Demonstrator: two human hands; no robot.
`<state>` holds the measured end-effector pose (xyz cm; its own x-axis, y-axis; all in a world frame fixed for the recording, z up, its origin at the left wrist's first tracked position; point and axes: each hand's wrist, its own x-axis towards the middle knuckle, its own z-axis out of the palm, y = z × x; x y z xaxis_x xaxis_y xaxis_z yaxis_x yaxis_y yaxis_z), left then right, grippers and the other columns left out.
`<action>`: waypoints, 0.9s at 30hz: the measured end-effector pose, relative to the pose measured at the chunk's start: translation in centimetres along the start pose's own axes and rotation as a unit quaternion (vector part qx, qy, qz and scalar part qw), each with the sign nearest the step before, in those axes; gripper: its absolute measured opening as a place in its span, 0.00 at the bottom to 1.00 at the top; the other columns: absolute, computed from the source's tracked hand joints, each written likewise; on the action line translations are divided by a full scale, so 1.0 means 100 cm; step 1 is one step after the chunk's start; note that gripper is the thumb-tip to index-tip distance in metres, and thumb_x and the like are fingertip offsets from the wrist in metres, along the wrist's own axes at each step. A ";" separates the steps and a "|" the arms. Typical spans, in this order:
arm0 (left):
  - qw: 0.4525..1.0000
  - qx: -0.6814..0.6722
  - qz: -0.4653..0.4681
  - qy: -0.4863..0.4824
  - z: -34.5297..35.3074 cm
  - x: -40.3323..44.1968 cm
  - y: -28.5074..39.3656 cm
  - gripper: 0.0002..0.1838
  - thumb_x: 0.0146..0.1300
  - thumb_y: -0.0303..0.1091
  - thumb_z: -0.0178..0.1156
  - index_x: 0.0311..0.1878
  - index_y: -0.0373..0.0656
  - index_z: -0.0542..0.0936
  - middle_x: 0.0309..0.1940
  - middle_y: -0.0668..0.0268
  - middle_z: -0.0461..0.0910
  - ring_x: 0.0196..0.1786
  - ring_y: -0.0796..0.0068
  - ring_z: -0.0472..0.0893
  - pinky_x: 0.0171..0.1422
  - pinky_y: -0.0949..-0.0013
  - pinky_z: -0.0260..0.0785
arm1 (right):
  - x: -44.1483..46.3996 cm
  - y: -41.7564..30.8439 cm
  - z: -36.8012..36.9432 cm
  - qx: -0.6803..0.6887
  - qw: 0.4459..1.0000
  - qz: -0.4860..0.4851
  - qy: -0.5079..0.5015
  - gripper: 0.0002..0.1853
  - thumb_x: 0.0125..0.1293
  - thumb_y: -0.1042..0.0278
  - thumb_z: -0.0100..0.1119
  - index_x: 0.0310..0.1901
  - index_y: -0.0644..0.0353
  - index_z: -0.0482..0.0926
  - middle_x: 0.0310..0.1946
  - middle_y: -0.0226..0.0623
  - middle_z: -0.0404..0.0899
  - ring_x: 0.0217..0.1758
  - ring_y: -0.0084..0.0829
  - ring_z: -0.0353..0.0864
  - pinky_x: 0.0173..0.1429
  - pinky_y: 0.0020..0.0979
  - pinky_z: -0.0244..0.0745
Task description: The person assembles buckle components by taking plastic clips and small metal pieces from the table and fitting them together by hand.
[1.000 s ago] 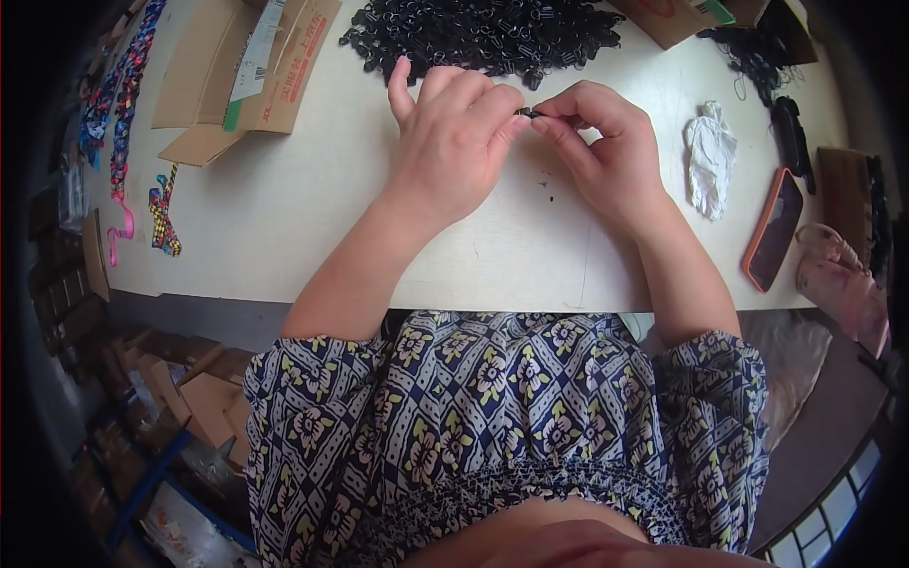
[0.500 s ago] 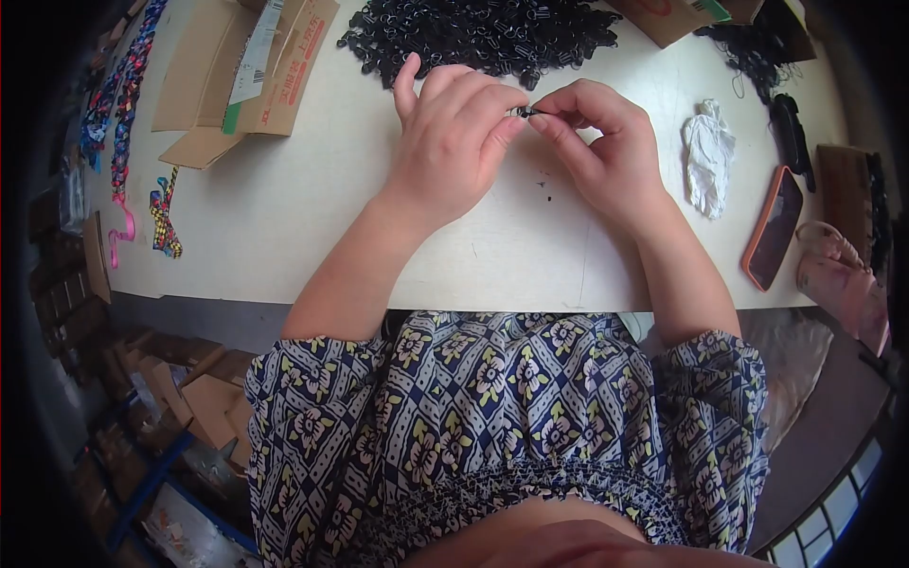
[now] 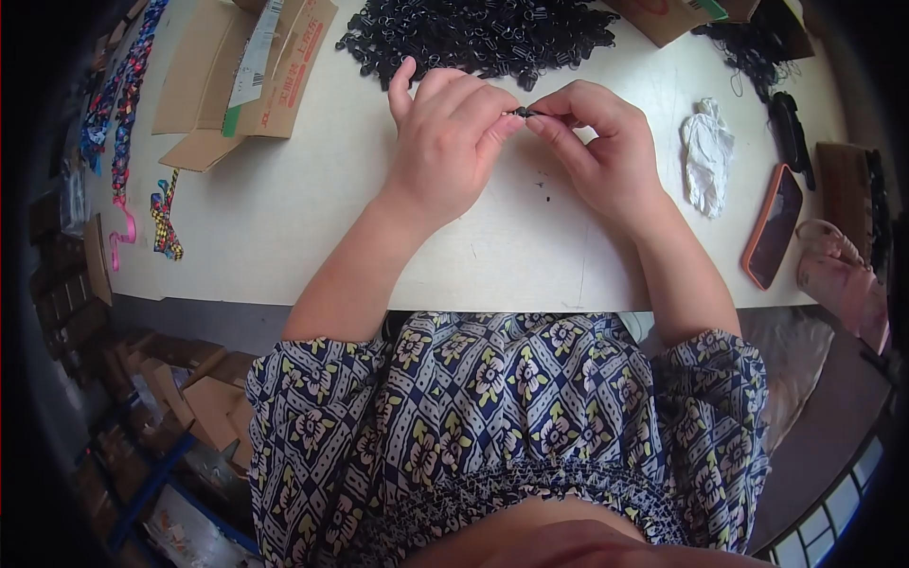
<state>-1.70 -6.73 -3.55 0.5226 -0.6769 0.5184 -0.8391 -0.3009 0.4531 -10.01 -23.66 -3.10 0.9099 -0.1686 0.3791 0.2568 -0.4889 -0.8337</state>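
My left hand (image 3: 443,147) and my right hand (image 3: 603,144) meet over the table, fingertips almost touching. Between them is a small black piece (image 3: 522,112) with a bit of shiny metal, pinched from both sides by thumb and forefinger. Most of it is covered by my fingers, so its exact kind cannot be made out. The little finger of my left hand is raised. Just beyond my hands lies a heap of small black parts with metal loops (image 3: 483,38). A few dark crumbs (image 3: 544,186) lie on the table below my right hand.
An open cardboard box (image 3: 241,80) stands at the left, beside patterned cords (image 3: 164,222). Toward the right are a crumpled white cloth (image 3: 707,156), a phone in an orange case (image 3: 773,227) and a black strap-like item (image 3: 792,140). Another carton (image 3: 663,19) stands at the back.
Both hands have shifted very slightly to the left, still pinching the small black piece. Nothing else has visibly moved.
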 end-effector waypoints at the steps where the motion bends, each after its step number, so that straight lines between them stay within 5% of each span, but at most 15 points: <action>1: 1.000 0.001 -0.003 -0.004 0.000 0.000 0.000 0.04 0.63 0.36 0.62 0.37 0.48 0.80 0.34 0.72 0.78 0.47 0.67 0.74 0.71 0.44 0.42 | 0.000 0.000 0.000 0.000 1.000 0.000 0.000 0.05 0.59 0.74 0.67 0.33 0.65 0.81 0.27 0.38 0.78 0.27 0.31 0.77 0.32 0.28 0.74; 27: 0.998 -0.038 -0.028 -0.040 0.001 0.001 0.003 0.06 0.68 0.34 0.54 0.35 0.46 0.74 0.32 0.69 0.76 0.43 0.64 0.73 0.67 0.50 0.50 | 0.001 -0.004 -0.003 -0.032 0.998 -0.043 -0.018 0.04 0.56 0.75 0.68 0.32 0.63 0.82 0.25 0.36 0.76 0.25 0.33 0.76 0.28 0.32 0.72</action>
<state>-1.92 -6.95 -3.44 0.5528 -0.7124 0.4322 -0.7929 -0.2903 0.5357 -10.15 -23.77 -2.59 0.8967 -0.0935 0.4326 0.3138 -0.5550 -0.7704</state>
